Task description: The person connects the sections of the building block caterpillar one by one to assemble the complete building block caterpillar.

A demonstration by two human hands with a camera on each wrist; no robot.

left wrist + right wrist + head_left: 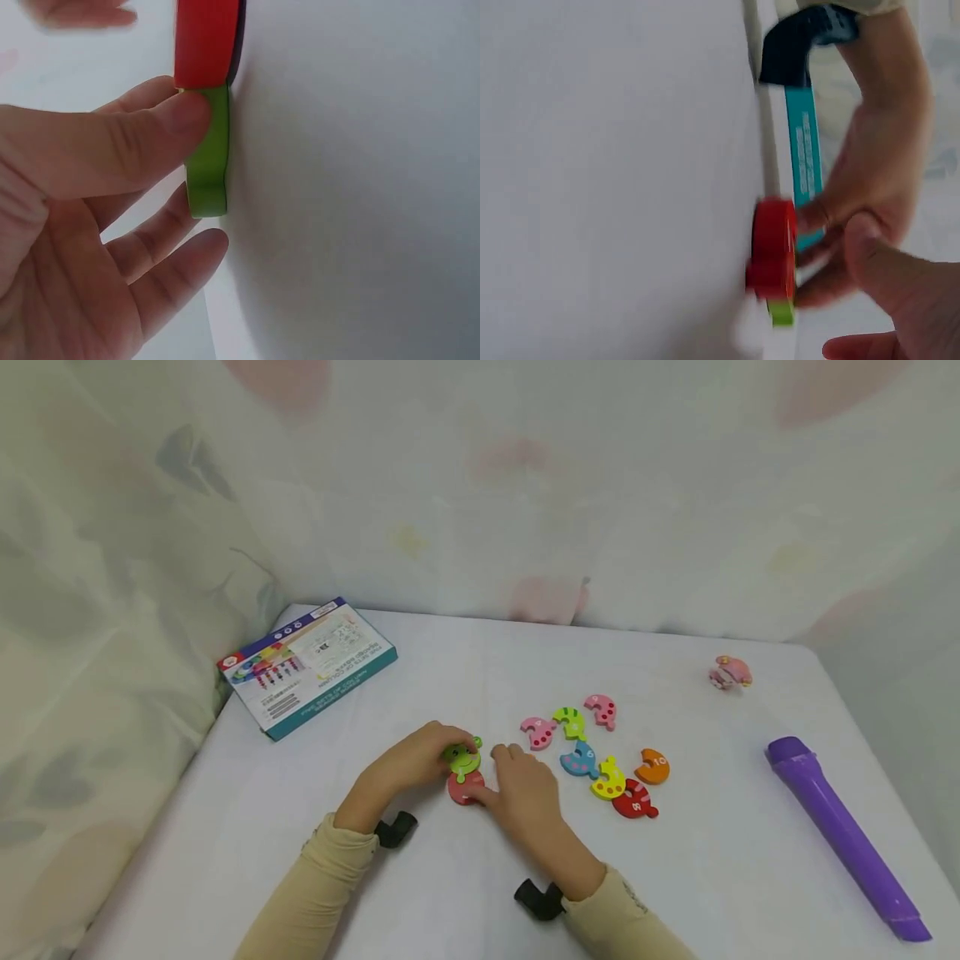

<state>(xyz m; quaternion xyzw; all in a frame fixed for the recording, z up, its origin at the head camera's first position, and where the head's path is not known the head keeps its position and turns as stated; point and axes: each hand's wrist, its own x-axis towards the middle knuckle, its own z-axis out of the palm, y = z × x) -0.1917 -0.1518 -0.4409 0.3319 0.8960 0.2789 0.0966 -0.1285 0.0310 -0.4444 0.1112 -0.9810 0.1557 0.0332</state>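
My left hand [411, 766] pinches a green caterpillar-head puzzle piece [464, 760] with a smiling face. In the left wrist view the thumb presses the edge of this green piece [207, 196], with the other fingers behind it. A red round puzzle piece [459, 790] adjoins the head on the near side; both are at the table surface. To their right is my right hand [529, 795], fingers loosely bent and holding nothing. Its thumb tip overlaps the red piece in the head view, while the right wrist view has the thumb beside the red piece [772, 244].
Several numbered curved pieces lie right of my hands, including a blue one [579, 760], a yellow one [609, 779] and an orange one [652, 767]. A flat box [311, 668] lies back left. At the right are a purple tube [843, 835] and a small pink object [731, 672].
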